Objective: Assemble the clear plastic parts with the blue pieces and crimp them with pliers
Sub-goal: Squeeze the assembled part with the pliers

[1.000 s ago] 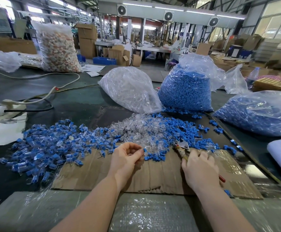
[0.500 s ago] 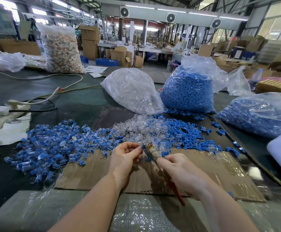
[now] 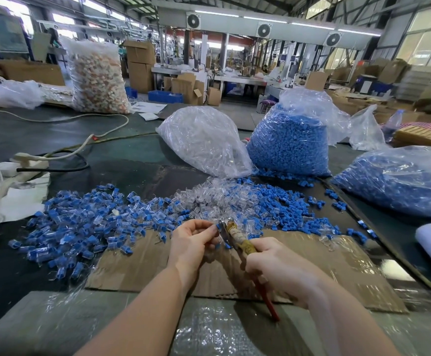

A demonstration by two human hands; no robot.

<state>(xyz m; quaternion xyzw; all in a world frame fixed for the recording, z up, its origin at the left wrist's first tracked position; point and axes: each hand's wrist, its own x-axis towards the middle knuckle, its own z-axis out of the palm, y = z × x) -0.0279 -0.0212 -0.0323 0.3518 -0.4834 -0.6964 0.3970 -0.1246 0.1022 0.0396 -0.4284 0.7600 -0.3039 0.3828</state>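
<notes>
My left hand (image 3: 192,244) pinches a small clear part with a blue piece at its fingertips, above the cardboard sheet (image 3: 325,268). My right hand (image 3: 278,268) grips the pliers (image 3: 237,236) by their tape-wrapped, red-tipped handles. The jaws point up-left and meet the held piece. Behind the hands lie a heap of loose clear parts (image 3: 217,199) and loose blue pieces (image 3: 281,209). A wide pile of joined blue-and-clear pieces (image 3: 81,227) spreads to the left.
A bag of clear parts (image 3: 204,142) and a bag of blue pieces (image 3: 290,145) stand behind the heaps. Another blue-filled bag (image 3: 399,181) lies at right. A power strip and cables (image 3: 29,163) lie at left, and a tall bag of mixed pieces (image 3: 96,75) stands at the back.
My right hand picked the pliers up off the cardboard, swung them left and brought the jaws to the piece in my left hand. My left hand stayed nearly still.
</notes>
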